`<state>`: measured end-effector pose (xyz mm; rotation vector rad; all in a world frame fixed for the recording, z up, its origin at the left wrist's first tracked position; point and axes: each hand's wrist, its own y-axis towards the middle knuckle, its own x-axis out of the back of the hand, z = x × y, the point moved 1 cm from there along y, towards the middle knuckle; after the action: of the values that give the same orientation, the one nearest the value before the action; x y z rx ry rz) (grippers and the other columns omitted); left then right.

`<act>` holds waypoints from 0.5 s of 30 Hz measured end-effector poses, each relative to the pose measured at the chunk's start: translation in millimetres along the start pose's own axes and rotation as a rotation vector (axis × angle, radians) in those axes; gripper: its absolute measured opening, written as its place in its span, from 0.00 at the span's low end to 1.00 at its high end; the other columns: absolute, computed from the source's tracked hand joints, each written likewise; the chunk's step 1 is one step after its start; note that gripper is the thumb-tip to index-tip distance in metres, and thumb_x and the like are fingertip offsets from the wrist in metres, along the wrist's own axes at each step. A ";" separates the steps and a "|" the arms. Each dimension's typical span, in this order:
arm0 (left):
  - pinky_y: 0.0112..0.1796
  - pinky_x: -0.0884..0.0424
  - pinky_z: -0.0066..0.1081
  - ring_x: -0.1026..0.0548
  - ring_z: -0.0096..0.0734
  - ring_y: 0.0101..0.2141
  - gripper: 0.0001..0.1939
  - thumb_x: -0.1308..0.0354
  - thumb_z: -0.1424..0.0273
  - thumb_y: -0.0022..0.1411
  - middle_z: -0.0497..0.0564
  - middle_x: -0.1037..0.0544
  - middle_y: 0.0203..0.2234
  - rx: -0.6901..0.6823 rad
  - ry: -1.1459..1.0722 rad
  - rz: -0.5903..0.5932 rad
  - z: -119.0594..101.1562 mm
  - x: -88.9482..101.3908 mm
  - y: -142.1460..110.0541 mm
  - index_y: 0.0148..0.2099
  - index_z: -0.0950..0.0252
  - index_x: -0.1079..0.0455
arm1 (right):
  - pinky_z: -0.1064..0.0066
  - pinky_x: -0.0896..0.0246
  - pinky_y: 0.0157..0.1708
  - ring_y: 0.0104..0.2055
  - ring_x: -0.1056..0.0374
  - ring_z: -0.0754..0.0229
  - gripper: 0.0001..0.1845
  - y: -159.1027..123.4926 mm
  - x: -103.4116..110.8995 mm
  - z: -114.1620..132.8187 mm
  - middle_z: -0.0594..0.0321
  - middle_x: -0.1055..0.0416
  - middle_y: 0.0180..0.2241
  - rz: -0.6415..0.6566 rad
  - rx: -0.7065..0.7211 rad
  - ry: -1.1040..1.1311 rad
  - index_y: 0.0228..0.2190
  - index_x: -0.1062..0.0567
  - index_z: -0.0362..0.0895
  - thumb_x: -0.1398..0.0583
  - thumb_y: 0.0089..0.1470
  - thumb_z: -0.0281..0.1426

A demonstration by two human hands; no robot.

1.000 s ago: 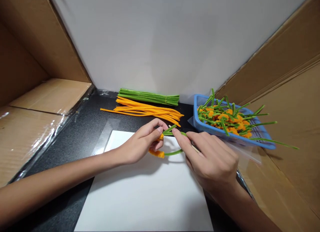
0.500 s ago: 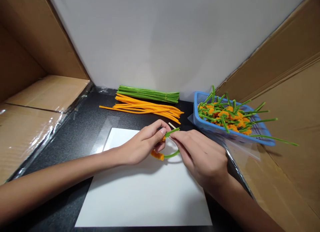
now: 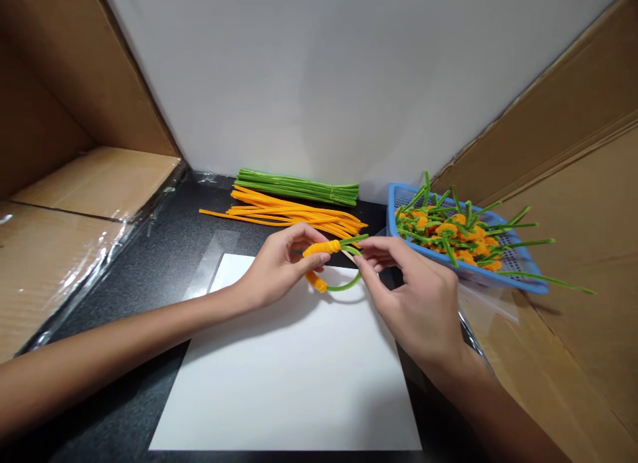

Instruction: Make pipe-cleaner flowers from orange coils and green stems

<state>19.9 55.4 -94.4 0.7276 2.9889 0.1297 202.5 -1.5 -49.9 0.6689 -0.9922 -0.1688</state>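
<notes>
My left hand [image 3: 279, 267] pinches a coiled orange pipe cleaner [image 3: 321, 248] just above the far edge of a white sheet [image 3: 294, 376]. A green pipe cleaner [image 3: 349, 283] is joined to the orange coil and loops below it. My right hand [image 3: 416, 297] pinches the green end right beside the coil, fingertips almost touching those of the left hand.
A bundle of green pipe cleaners [image 3: 299, 186] and loose orange pipe cleaners [image 3: 289, 214] lie at the back of the black table [image 3: 164, 264]. A blue basket [image 3: 498, 260] at the right holds several finished orange-and-green pieces. Cardboard walls [image 3: 573, 204] flank both sides.
Both hands lifted the piece slightly and moved it away from me. The orange coil, hidden by the fingers before, now shows between the hands, and the green end points to the right.
</notes>
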 end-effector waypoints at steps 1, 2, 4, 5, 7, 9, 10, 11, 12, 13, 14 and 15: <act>0.35 0.24 0.29 0.22 0.30 0.33 0.14 0.36 0.62 0.61 0.52 0.22 0.36 -0.025 0.065 -0.018 0.2 0.7 -0.3 0.42 0.67 0.29 | 0.69 0.31 0.34 0.31 0.26 0.60 0.06 -0.4 0.1 -0.7 0.61 0.22 0.32 -0.017 0.026 -0.036 0.38 0.25 0.44 0.40 0.59 0.23; 0.35 0.24 0.29 0.22 0.31 0.34 0.14 0.36 0.61 0.61 0.53 0.21 0.36 -0.061 0.142 -0.030 -0.2 1.4 -1.0 0.42 0.67 0.26 | 0.68 0.31 0.35 0.33 0.26 0.58 0.07 -0.9 0.2 -1.0 0.60 0.22 0.32 -0.032 0.068 -0.078 0.37 0.25 0.44 0.41 0.59 0.23; 0.36 0.25 0.29 0.22 0.31 0.33 0.13 0.38 0.61 0.63 0.52 0.19 0.36 -0.148 0.304 -0.037 -2.6 2.4 -3.4 0.44 0.66 0.24 | 0.66 0.32 0.38 0.35 0.26 0.56 0.08 -2.0 0.5 -0.6 0.57 0.22 0.33 -0.046 0.163 -0.152 0.37 0.25 0.42 0.43 0.60 0.21; 0.36 0.25 0.28 0.22 0.30 0.33 0.13 0.39 0.62 0.64 0.52 0.19 0.36 -0.192 0.376 -0.034 -4.0 2.5 -4.9 0.45 0.65 0.23 | 0.65 0.32 0.39 0.36 0.27 0.55 0.09 -2.5 0.5 0.0 0.55 0.22 0.34 -0.045 0.204 -0.178 0.38 0.25 0.41 0.43 0.59 0.19; 0.35 0.26 0.27 0.22 0.29 0.31 0.11 0.41 0.64 0.66 0.51 0.18 0.35 -0.260 0.481 -0.010 -6.4 2.0 -7.8 0.45 0.65 0.23 | 0.63 0.33 0.41 0.37 0.28 0.54 0.11 -3.4 0.0 1.7 0.52 0.22 0.35 -0.027 0.267 -0.204 0.39 0.25 0.39 0.44 0.59 0.17; 0.33 0.27 0.26 0.22 0.29 0.31 0.10 0.42 0.65 0.67 0.51 0.18 0.34 -0.297 0.544 0.013 -7.6 0.8 -10.0 0.44 0.65 0.23 | 0.62 0.33 0.41 0.37 0.28 0.53 0.12 -4.0 -1.6 3.2 0.51 0.23 0.35 0.001 0.305 -0.205 0.39 0.25 0.39 0.45 0.58 0.17; 0.32 0.28 0.26 0.22 0.28 0.31 0.10 0.42 0.65 0.67 0.51 0.18 0.34 -0.303 0.564 0.019 -7.7 0.2 -10.5 0.44 0.65 0.24 | 0.62 0.33 0.41 0.37 0.29 0.53 0.12 -4.1 -2.6 3.5 0.51 0.23 0.35 0.014 0.314 -0.197 0.39 0.25 0.39 0.46 0.59 0.17; 0.32 0.29 0.25 0.22 0.28 0.31 0.10 0.42 0.65 0.67 0.51 0.18 0.34 -0.302 0.575 0.021 -7.6 -0.4 -10.7 0.43 0.65 0.24 | 0.63 0.33 0.40 0.37 0.29 0.54 0.12 -4.2 -3.6 3.5 0.52 0.23 0.35 0.024 0.312 -0.186 0.39 0.26 0.39 0.46 0.59 0.17; 0.32 0.29 0.25 0.22 0.28 0.30 0.10 0.42 0.65 0.67 0.51 0.18 0.33 -0.300 0.578 0.022 -7.5 -0.7 -10.6 0.43 0.65 0.24 | 0.63 0.33 0.40 0.37 0.29 0.54 0.11 -4.0 -4.5 3.2 0.53 0.23 0.35 0.029 0.301 -0.174 0.39 0.26 0.39 0.46 0.59 0.17; 0.32 0.29 0.25 0.22 0.28 0.31 0.10 0.42 0.64 0.67 0.50 0.18 0.34 -0.295 0.574 0.024 -7.3 -0.9 -10.3 0.44 0.65 0.24 | 0.64 0.34 0.39 0.36 0.28 0.54 0.11 -3.7 -4.9 2.5 0.53 0.23 0.34 0.028 0.279 -0.161 0.38 0.26 0.40 0.46 0.60 0.18; 0.32 0.29 0.25 0.22 0.29 0.32 0.11 0.41 0.63 0.67 0.50 0.18 0.34 -0.290 0.569 0.027 -7.1 -0.9 -10.0 0.44 0.65 0.25 | 0.64 0.34 0.38 0.36 0.28 0.55 0.10 -3.2 -5.0 1.7 0.54 0.23 0.34 0.026 0.251 -0.146 0.38 0.26 0.40 0.45 0.60 0.18; 0.33 0.28 0.25 0.22 0.29 0.32 0.11 0.41 0.63 0.66 0.50 0.18 0.34 -0.289 0.565 0.030 -6.9 -0.6 -9.7 0.45 0.64 0.25 | 0.65 0.34 0.38 0.36 0.28 0.55 0.09 -2.6 -4.6 0.9 0.55 0.23 0.33 0.024 0.220 -0.131 0.37 0.26 0.41 0.45 0.60 0.19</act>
<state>15.4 46.0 -88.5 0.8093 3.3496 0.8875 199.6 -2.0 -54.4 0.8541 -1.1551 -0.0835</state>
